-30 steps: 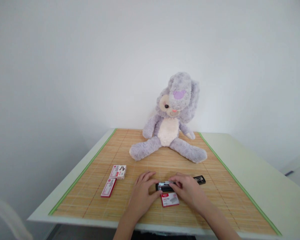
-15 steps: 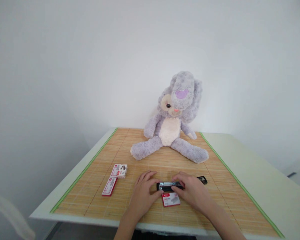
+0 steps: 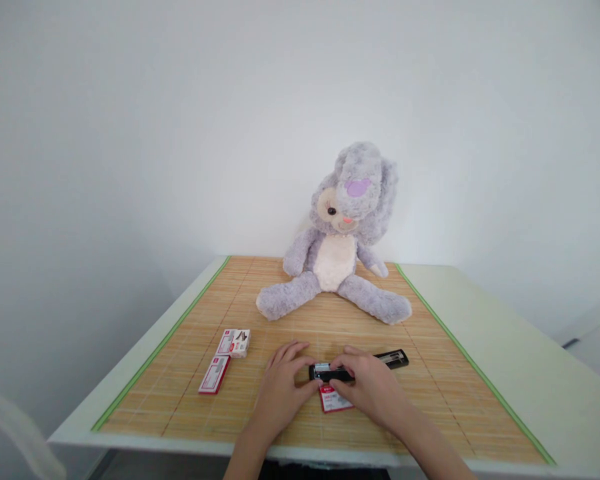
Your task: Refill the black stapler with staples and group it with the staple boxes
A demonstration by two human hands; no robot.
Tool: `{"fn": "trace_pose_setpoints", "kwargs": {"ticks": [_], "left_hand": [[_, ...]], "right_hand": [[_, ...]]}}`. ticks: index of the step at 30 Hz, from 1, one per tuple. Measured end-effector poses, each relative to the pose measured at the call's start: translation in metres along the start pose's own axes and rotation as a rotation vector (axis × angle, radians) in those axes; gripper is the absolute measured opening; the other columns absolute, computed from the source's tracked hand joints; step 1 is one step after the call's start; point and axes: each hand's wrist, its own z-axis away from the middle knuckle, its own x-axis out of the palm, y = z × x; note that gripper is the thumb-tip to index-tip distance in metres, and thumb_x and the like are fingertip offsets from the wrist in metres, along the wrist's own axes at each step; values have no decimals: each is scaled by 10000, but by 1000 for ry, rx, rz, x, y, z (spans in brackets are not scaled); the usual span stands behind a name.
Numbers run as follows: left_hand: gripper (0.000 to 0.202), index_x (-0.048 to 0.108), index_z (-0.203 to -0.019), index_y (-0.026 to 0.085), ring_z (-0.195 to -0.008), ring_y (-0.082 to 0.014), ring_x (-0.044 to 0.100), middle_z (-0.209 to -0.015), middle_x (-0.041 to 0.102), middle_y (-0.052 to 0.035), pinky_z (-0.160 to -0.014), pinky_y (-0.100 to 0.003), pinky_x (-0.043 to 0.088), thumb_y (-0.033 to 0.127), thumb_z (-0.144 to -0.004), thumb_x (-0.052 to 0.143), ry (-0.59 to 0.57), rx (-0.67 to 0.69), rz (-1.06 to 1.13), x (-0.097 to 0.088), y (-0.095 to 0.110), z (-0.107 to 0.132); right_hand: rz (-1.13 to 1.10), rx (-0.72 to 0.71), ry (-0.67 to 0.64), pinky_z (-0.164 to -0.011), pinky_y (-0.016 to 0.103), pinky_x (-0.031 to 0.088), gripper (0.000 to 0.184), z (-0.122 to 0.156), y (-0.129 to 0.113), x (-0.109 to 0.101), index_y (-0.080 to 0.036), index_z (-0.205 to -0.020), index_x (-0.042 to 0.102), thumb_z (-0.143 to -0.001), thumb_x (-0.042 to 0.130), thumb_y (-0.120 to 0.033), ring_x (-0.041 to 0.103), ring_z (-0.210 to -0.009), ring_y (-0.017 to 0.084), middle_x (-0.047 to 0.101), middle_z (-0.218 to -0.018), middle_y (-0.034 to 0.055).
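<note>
A black stapler lies opened out flat on the mat, its long body pointing to the right. A silvery strip shows in its channel near the left end. The thumb and forefinger of my left hand hold that left end from both sides. My right hand pinches across the stapler's middle, over the channel; whether a staple strip is between these fingertips is hidden. Beyond the right hand, the opened right part of the stapler sticks out. Just below the stapler is a red and white staple box, partly covered by the right hand.
Several small red and white boxes lie together at the left of the bamboo mat. A grey plush rabbit sits at the back against the white wall. The mat has green edges on a pale table.
My right hand has slid left along the stapler towards my left hand, uncovering more of the stapler's right part. My left hand keeps its hold; the whole view has shifted slightly.
</note>
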Motion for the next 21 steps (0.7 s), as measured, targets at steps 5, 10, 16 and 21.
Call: {"fn": "trace_pose_setpoints", "kwargs": {"ticks": [5, 10, 16, 21], "left_hand": [[317, 760, -1138, 387, -1428, -267, 462, -1472, 600, 24, -1216, -487, 331, 392, -824, 808, 3, -8, -12, 0, 1, 0], [314, 763, -1131, 390, -1428, -266, 462, -1478, 597, 35, -1221, -483, 329, 397, -821, 809, 8, -20, -13, 0, 1, 0], [309, 765, -1131, 377, -1432, -279, 459, -1476, 598, 15, -1221, -501, 329, 403, -825, 802, 12, -16, -5, 1, 1, 0], [301, 765, -1123, 379, -1433, -270, 458, -1480, 597, 22, -1216, -491, 335, 393, -824, 806, 10, -18, -11, 1, 1, 0]], "right_hand": [[-40, -10, 55, -733, 272, 444, 203, 6, 30, -25, -300, -1046, 779, -923, 627, -353, 652, -816, 185, 682, -901, 7], [-11, 233, 234, -673, 320, 451, 481, 22, 96, -50, -245, -1232, 721, -883, 644, -567, 618, -698, 213, 614, -730, 1], [-492, 227, 91, -683, 321, 498, 596, 42, 117, -37, -247, -1320, 650, -901, 614, -669, 646, -793, 218, 711, -930, 37], [-651, 164, 129, -677, 311, 493, 509, 30, 98, -31, -217, -1192, 667, -912, 638, -641, 631, -776, 197, 709, -911, 31]]}}
